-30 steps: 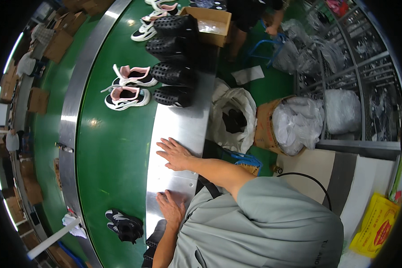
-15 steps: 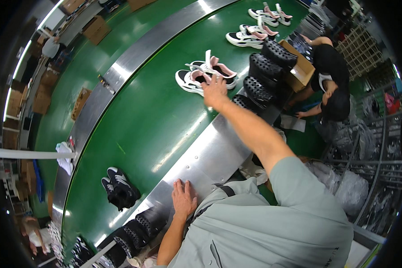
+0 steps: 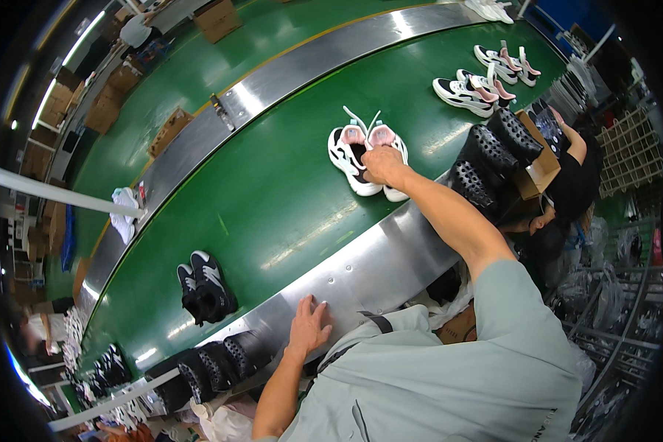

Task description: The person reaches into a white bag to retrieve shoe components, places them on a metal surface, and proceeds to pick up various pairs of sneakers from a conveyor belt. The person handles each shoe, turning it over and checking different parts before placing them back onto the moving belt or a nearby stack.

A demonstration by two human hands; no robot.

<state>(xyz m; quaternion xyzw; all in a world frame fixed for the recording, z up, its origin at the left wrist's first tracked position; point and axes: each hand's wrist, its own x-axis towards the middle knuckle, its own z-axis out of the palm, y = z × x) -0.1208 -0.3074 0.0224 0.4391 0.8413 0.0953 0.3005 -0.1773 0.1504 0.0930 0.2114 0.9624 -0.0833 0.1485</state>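
Note:
A pair of white sneakers [image 3: 345, 160] with black panels and pink linings stands on the green conveyor belt, tongues pointing up and away from me. My right hand [image 3: 384, 165] is closed on the pair, at the inner sides where the two shoes meet; its fingertips are partly hidden. On the metal edge [image 3: 361, 272] nearest me rests my left hand [image 3: 309, 325], fingers apart and holding nothing. Farther left on the belt sits a pair of black shoes [image 3: 206, 287] with grey trim.
Black perforated moulds [image 3: 493, 151] line the near edge at right, beside an open cardboard box [image 3: 541, 169]. More such moulds [image 3: 217, 365] stand at lower left. Two more white sneaker pairs [image 3: 464, 96] lie farther up the belt. A co-worker [image 3: 574, 173] bends over at right.
The pair of sneakers under my right hand has turned, toes now nearer me and tongues away. My view has shifted. My left hand stays on the metal edge.

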